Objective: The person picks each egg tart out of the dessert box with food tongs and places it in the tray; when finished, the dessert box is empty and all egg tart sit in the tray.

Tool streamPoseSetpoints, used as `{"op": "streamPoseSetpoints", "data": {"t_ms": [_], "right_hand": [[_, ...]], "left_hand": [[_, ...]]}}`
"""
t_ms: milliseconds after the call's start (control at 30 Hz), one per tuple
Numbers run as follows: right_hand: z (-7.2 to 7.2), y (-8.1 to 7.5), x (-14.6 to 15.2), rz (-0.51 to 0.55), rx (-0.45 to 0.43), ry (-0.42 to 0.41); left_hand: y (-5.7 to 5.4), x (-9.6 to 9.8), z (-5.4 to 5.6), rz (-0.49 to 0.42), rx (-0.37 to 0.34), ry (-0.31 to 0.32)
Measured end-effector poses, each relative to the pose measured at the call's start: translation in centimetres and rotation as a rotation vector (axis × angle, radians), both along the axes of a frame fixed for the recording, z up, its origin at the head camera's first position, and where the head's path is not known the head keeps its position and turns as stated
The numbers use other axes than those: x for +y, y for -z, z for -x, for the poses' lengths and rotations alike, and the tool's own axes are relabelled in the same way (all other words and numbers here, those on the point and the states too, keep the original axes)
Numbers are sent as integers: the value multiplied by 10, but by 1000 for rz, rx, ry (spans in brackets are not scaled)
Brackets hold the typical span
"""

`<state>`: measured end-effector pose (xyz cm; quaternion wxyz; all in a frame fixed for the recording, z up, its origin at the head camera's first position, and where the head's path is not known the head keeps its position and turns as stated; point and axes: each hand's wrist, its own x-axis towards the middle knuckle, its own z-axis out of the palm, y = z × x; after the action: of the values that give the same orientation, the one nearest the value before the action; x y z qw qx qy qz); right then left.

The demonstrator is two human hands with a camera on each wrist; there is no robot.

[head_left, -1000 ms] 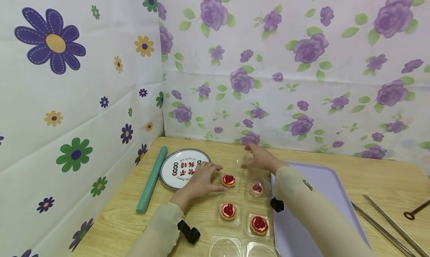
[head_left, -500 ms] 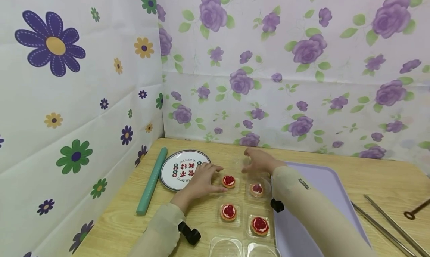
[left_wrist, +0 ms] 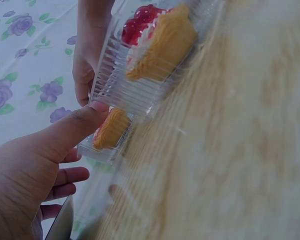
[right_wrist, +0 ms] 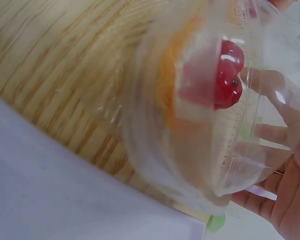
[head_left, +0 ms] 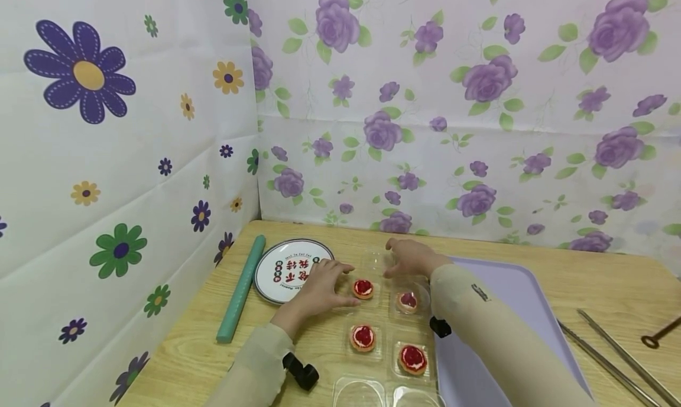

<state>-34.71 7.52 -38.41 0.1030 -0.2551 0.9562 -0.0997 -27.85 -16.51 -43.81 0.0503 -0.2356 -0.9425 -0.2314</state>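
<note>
Four clear plastic boxes hold small fruit tarts in the head view. My left hand is beside the far-left tart, thumb and forefinger spread apart. Its thumb tip lies right at the rim of a clear box in the left wrist view. My right hand is farther back, thumb and forefinger spread by a see-through lid. Through a nearer clear domed lid, its fingers look loosely extended in the right wrist view. Nearer me sit a left tart and a right tart; another tart is under a dome.
A lilac tray lies beneath my right forearm. On the left are a round plate with red lettering and a green roll. Clear lids lie at the front. Metal rods and a dark ring-ended rod are at right.
My right hand has come slightly lower and nearer beside the clear lid. My left hand stays beside the far-left tart, and the tarts keep their places.
</note>
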Motion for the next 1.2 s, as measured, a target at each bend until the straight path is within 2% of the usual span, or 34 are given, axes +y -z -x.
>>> {"op": "streamPoseSetpoints", "data": {"t_ms": [467,800,1033,1200], "right_hand": [[-4,-8,3,25,35,-73],[0,-4,-4,0,33,-46],[0,-5,-8,-16,26,-36],[1,-7,-10,-30,36,-61]], "left_hand": [[1,0,0,-7,7,1],[0,0,-2,4,8,-1],[3,2,1,28,12,-5],[3,0,2,32,17,-7]]}}
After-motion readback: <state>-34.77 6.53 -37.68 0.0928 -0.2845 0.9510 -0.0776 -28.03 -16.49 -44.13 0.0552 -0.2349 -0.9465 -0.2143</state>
